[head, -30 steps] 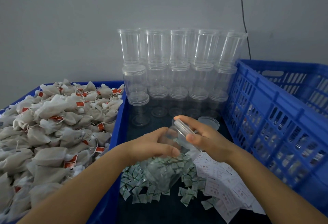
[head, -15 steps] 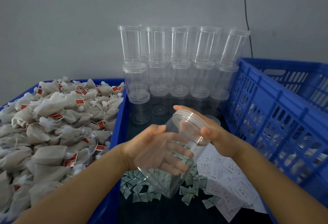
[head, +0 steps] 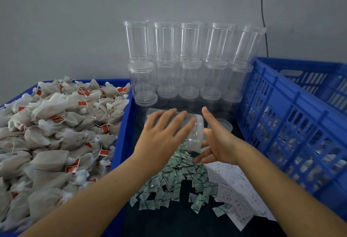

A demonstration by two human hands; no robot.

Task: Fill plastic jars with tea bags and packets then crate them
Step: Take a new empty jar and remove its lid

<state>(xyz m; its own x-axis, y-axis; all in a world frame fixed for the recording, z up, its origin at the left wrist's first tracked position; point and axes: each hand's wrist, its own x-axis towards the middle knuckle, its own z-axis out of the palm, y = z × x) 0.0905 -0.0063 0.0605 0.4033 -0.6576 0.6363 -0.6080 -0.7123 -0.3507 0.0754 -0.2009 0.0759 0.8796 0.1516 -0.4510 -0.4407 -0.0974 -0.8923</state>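
A clear plastic jar (head: 195,139) lies on its side in the air between my hands, with its rimmed end pointing right. My left hand (head: 163,135) rests across the jar's body, its fingers spread and nearly straight. At the rimmed end my right hand (head: 217,141) is flat, thumb up and fingertips under the rim. Beige tea bags (head: 56,133) with red tags fill the blue bin (head: 123,124) on the left. Below the jar lies a pile of small green-and-white packets (head: 174,180), with white paper slips (head: 231,184) beside it.
Empty clear jars (head: 187,58) with lids stand stacked in rows against the grey wall. A loose clear lid (head: 225,124) lies behind my right hand. A tall blue slatted crate (head: 291,124) stands on the right, and a black cable hangs down the wall.
The jar has swung from tilted upright to lying on its side. My left hand has moved from under it to over it, and my right hand has opened at the rim.
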